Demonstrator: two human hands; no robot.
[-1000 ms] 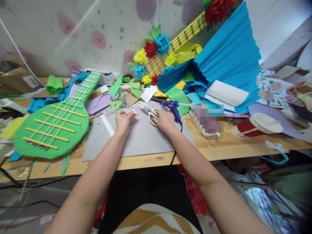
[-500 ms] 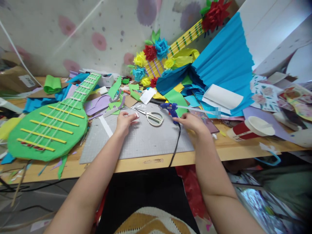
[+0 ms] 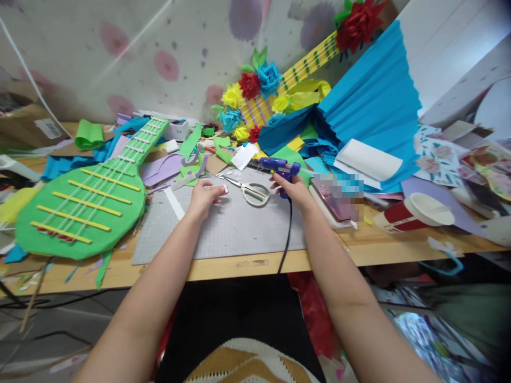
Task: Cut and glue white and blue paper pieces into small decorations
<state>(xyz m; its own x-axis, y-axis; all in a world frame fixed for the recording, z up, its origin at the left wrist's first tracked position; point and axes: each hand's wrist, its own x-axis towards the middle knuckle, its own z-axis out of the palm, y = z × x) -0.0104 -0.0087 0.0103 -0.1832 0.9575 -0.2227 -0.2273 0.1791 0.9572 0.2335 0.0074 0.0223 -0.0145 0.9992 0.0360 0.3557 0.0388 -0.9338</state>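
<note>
On the head cam, the blue glue gun is being gripped by the right hand at the grey cutting mat's far edge, while a small white scrap is being pinched by the left hand, with scissors lying between them.

Both forearms reach forward, bare and nearly straight. The left hand lies palm down, its fingers curled towards the thumb. Just to its right, the right hand is raised slightly, fingers wrapped in a closed grip.

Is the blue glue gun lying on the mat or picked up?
Picked up: the right hand grips the glue gun by its handle.
</note>
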